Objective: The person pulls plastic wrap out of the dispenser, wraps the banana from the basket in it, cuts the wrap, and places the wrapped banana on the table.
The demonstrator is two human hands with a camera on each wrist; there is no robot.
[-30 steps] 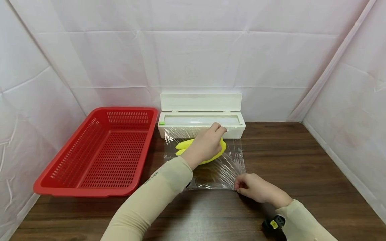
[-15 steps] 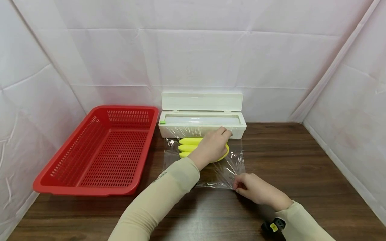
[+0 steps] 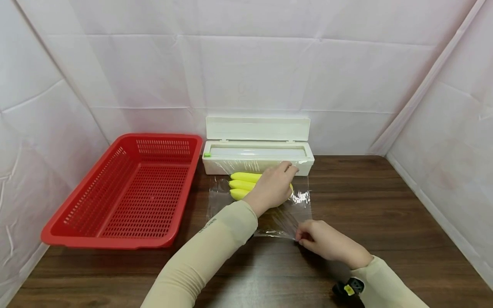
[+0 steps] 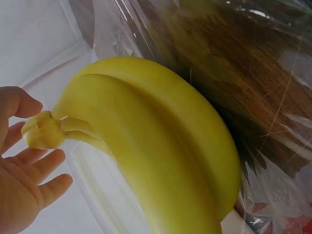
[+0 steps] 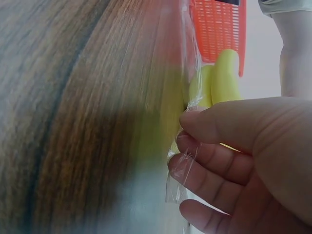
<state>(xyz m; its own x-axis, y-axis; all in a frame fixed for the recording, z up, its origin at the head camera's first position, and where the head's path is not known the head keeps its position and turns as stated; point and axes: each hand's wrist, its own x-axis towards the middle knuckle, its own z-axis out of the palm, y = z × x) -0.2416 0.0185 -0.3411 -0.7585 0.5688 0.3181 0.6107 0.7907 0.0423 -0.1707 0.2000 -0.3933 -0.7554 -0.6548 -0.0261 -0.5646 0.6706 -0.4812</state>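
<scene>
A bunch of yellow bananas (image 3: 242, 185) lies over a stretched sheet of cling film (image 3: 302, 209). My left hand (image 3: 272, 188) reaches across it; in the left wrist view thumb and index finger pinch the banana stem (image 4: 43, 130), the other fingers loosely spread. At the sheet's near right corner, my right hand (image 3: 327, 240) pinches the film edge between thumb and fingertips, with wrinkles running from the grip. The far end of the film runs up to a white cling film dispenser (image 3: 258, 129), whose lid stands raised. My left hand and sleeve hide part of the bananas and film.
A red plastic basket (image 3: 152, 244) with slotted walls stands left of the dispenser. On the dispenser's left front edge sits a small green tab (image 3: 207, 155). White cloth (image 3: 246, 72) encloses the back and sides of the brown wooden table (image 3: 369, 201).
My left hand has shifted right with the bananas, whose tips now lie side by side and level. My right hand keeps hold of the film corner, having barely moved.
</scene>
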